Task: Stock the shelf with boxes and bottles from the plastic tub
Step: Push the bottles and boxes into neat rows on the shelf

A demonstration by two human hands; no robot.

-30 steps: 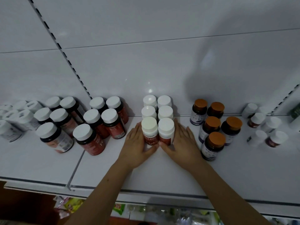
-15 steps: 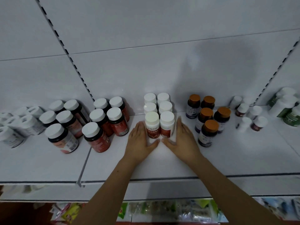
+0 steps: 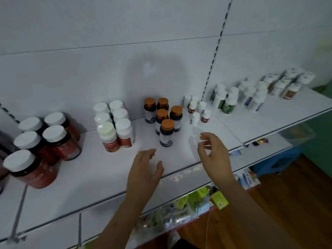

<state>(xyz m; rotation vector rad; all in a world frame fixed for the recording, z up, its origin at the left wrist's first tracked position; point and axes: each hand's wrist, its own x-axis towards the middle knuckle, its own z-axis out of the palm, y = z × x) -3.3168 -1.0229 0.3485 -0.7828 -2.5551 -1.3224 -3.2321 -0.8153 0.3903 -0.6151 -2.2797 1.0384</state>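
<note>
Over the shelf's [image 3: 89, 177] near edge: left hand [image 3: 143, 171] fingers relaxed, straight, empty. Right hand [image 3: 214, 155] fingers loosely curled, also empty. White-capped bottles [image 3: 115, 123] stand far-left of both hands, orange-capped bottles [image 3: 165, 119] just beyond, between them. Neither hand touches a bottle.

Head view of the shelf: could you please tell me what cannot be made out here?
- Plastic tub: not identifiable in the head view.
- Label text on the white-capped bottles and orange-capped bottles: blurred, too small.
- Small bottles beside them: partly washed out by glare.
- Dark red-labelled bottles: group cut off by the left edge.
</note>
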